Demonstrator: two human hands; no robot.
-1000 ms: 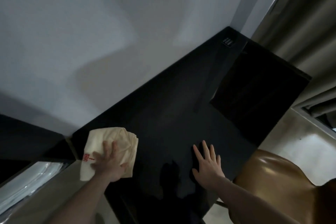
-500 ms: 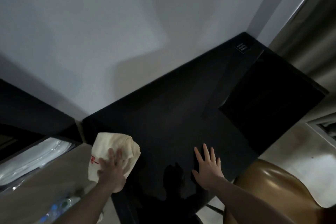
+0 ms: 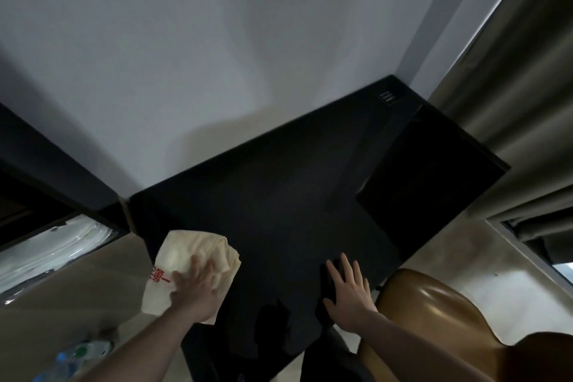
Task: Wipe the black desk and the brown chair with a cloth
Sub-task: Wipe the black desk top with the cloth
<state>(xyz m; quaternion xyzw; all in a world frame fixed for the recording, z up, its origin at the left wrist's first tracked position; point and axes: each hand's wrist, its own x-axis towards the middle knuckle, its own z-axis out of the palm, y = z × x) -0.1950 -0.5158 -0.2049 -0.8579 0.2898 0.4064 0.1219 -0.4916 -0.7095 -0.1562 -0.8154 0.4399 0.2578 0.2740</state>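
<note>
- My left hand (image 3: 193,288) covers the near part of the cloth (image 3: 192,260), and the red print (image 3: 159,277) on it is partly hidden and too small to read.
- The small label (image 3: 387,98) at the table's (image 3: 279,195) far corner is too small to read.
- The brown chair (image 3: 434,313) runs off the bottom and right edges.
- The bottles (image 3: 77,353) at the lower left are blurred.
- Both my forearms are cut off by the bottom edge.

I see a glossy black desk (image 3: 279,195), a soft cream cloth (image 3: 192,254), and a smooth, shiny brown chair (image 3: 434,304).
</note>
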